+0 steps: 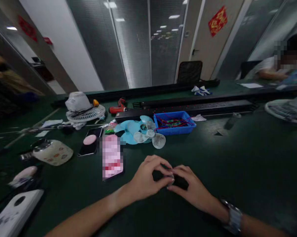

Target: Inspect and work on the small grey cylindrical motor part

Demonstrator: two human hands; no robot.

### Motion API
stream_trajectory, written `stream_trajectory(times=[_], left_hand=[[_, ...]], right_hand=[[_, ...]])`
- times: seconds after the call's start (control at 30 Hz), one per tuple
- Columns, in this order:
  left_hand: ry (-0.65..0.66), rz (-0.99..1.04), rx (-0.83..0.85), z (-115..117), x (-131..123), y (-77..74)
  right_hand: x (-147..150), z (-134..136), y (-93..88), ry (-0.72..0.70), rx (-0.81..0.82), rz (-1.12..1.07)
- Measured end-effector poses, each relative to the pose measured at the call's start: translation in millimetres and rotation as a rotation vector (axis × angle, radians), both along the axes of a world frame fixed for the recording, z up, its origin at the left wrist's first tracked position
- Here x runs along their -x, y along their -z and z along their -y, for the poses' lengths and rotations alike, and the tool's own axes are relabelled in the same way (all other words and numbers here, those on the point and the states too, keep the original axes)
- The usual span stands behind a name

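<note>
My left hand (149,176) and my right hand (195,189) meet over the dark green table. Their thumbs and fingertips pinch a small, pale, roundish piece (171,179) between them. Fingers cover most of it, so its kind cannot be made out. On my right wrist sits a watch (233,215). Just beyond my hands lie light blue fan blades (130,130) and a grey, semi-clear fan blade (150,134). Behind these stands a blue bin (175,130) holding red and dark wires with green boards.
Left of my hands lie a lit phone (112,156), a dark phone (90,144) and a floral-patterned pot-like container (52,153). Farther back are a white fan (81,107), a red power drill (118,107) and long black rails (187,108). A person (274,67) sits at the far right.
</note>
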State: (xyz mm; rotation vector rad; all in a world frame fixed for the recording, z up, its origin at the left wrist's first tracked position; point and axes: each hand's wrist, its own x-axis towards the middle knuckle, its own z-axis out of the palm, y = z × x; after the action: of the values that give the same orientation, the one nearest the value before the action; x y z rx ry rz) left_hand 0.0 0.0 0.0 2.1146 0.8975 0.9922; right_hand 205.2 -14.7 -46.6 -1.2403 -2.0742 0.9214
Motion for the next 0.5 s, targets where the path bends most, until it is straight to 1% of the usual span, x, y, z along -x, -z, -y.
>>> stream_trajectory(times=[0.17, 0.37, 0.43, 0.5], left_hand=[[-0.087, 0.026, 0.012, -0.2, -3.2, 4.0], [-0.134, 0.107, -0.046, 4.3, -4.7, 6.6], [-0.19, 0.14, -0.032, 2.4, -3.8, 6.9], [-0.27, 0.162, 0.033, -2.5, -1.9, 9.2]], right_hand=[[-2.3, 5.7, -3.1, -0.035, -0.026, 0.015], [-2.0, 5.4, -6.8, -0.021, 0.015, 0.014], [-1.9, 4.5, -6.8, -0.01, 0.023, 0.018], [-1.9, 3.9, -6.7, -0.007, 0.038, 0.024]])
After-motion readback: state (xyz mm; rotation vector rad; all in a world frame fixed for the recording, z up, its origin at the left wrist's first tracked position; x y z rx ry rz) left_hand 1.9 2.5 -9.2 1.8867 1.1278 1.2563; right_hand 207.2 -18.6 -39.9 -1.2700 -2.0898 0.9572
